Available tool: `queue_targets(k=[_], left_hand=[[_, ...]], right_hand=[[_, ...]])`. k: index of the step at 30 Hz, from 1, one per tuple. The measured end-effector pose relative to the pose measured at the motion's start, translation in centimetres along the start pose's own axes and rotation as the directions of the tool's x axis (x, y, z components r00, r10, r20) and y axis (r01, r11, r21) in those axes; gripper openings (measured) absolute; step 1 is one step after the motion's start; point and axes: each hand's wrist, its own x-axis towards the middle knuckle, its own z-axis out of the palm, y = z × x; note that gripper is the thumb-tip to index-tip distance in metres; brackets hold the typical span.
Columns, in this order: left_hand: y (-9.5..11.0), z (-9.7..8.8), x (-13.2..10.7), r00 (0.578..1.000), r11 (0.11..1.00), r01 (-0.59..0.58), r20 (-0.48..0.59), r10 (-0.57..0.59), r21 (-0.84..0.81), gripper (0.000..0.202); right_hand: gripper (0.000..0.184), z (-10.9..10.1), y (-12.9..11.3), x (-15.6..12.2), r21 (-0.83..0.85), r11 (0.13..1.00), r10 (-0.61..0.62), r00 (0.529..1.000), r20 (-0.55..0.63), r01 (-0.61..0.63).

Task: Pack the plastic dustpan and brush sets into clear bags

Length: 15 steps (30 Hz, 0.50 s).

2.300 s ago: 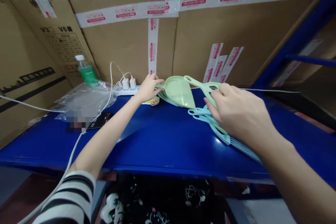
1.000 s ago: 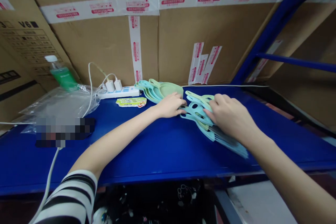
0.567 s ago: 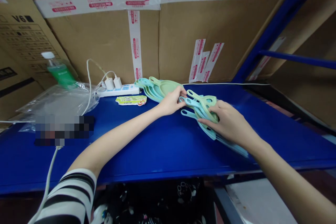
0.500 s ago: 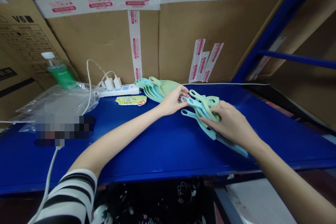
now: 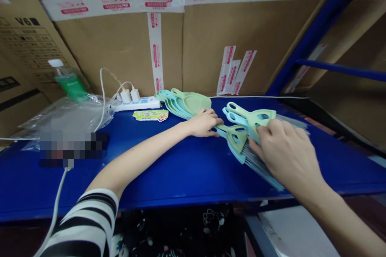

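On a blue shelf [image 5: 181, 168] lies a stack of pale green and light blue dustpans [image 5: 183, 102] near the back. To its right sits a bunch of small green and blue brushes [image 5: 241, 138]. My left hand [image 5: 205, 122] is curled, with its fingers on a brush handle at the bunch's left end. My right hand [image 5: 286, 150] is closed on the top brushes [image 5: 251, 117], a green one and a blue one, lifted a little and swung right off the rest.
Taped cardboard boxes [image 5: 187, 40] wall the back. At the left are a green bottle [image 5: 68, 82], clear plastic bags [image 5: 69, 116], a white power strip [image 5: 135, 104] with chargers and cable, a small printed label [image 5: 150, 115] and a blurred dark item [image 5: 72, 148]. A blue rack post [image 5: 313, 28] rises at the right.
The green dustpan was set on the stack. My left hand came to the brush handles. My right hand has raised the top brushes and turned them rightward away from the bunch.
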Motion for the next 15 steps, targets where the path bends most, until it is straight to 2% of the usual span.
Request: queue_targets(k=[3, 6, 10, 15], left_hand=[[1.0, 0.0, -0.7, 1.0, 0.997, 0.008, 0.002, -0.008, 0.071, 0.031], [2.1, 0.3, -1.7, 0.998, 0.997, 0.036, -0.044, -0.033, 0.065, 0.027], [2.8, 0.8, -2.7, 0.981, 0.984, 0.143, -0.115, -0.156, -0.109, 0.018], [2.3, 1.9, -3.1, 0.962, 0.915, 0.129, -0.178, -0.21, -0.383, 0.017]], right_hand=[[0.023, -0.6, -0.7, -0.1, -0.014, 1.0, -0.016, 0.999, 0.042, 0.016], [0.022, -0.8, -1.4, -0.3, -0.017, 0.998, -0.058, 0.996, 0.06, 0.06], [0.024, -0.9, -1.9, -0.5, 0.01, 0.998, -0.063, 0.994, 0.092, 0.062], [0.034, -0.8, -1.7, -0.8, 0.131, 0.989, -0.089, 0.987, 0.132, 0.072]])
